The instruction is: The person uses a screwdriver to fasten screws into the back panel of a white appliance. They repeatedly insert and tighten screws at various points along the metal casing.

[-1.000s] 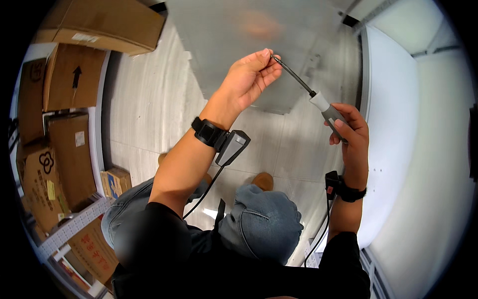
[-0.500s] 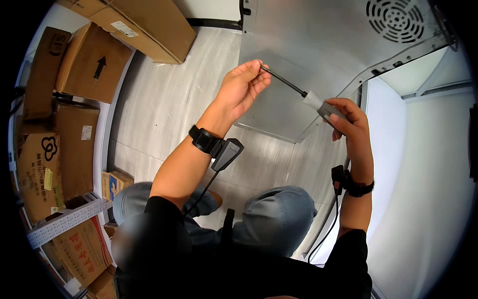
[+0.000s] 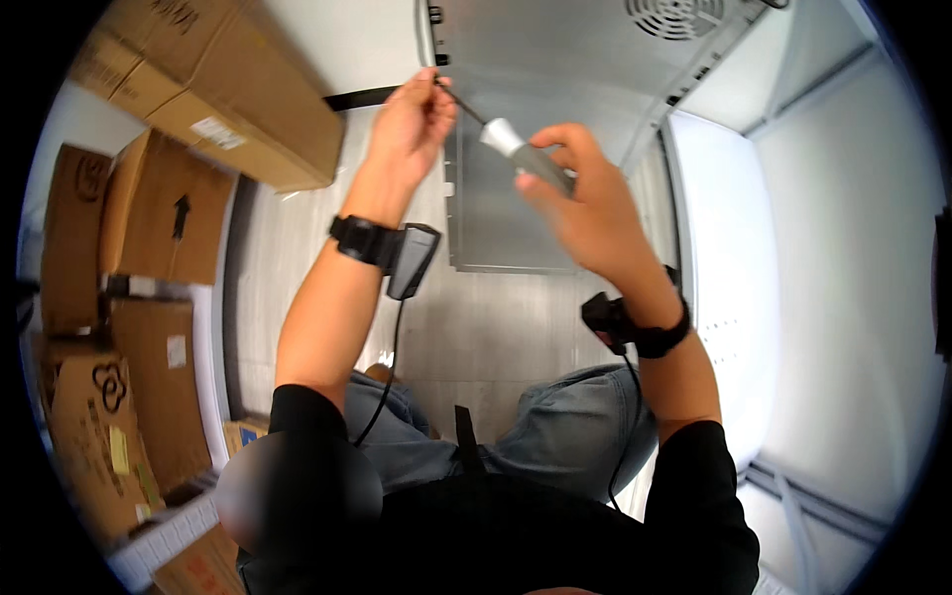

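A screwdriver with a grey and white handle and a thin dark shaft slants between my two hands. My right hand, slightly blurred, grips its handle with thumb and fingers. My left hand pinches the tip end of the shaft, near the left edge of a large grey metal housing. Whether a small part sits between those fingertips is too small to make out. The housing lies beneath the screwdriver, and round vent slots show at its top.
Cardboard boxes fill a shelf on the left, and a tall carton stands at the upper left. White panels run along the right side. Cables hang from black wrist straps on both forearms.
Both hands have moved left and upward in the picture with the screwdriver between them. The view has shifted too, so the housing appears straighter and further left.
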Demonstrator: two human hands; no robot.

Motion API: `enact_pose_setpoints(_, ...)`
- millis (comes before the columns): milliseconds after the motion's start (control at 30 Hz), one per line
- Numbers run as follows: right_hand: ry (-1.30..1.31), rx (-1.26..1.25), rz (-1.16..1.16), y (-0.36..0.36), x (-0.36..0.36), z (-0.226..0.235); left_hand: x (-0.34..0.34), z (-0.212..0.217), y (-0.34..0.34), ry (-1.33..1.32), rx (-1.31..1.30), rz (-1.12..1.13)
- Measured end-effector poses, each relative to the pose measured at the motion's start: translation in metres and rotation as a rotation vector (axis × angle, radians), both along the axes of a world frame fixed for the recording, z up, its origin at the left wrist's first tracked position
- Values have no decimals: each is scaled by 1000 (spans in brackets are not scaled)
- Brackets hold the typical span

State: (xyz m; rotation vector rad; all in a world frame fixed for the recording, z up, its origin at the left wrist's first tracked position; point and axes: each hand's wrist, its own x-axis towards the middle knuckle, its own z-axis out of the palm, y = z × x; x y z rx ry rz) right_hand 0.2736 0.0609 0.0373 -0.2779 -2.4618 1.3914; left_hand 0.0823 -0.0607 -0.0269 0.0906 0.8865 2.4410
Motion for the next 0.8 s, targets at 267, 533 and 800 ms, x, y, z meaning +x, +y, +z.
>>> enact_pose_setpoints(267, 70, 15, -128, -51, -20, -10, -45, -17, -3, 41, -54, -121)
enact_pose_setpoints(533, 208, 9, -299, -89, -38, -54, -54, 0, 6, 45, -37, -197)
enact_pose_setpoints(800, 270, 27, -341, -110, -56, -65, -68, -3, -4, 87, -104, -203)
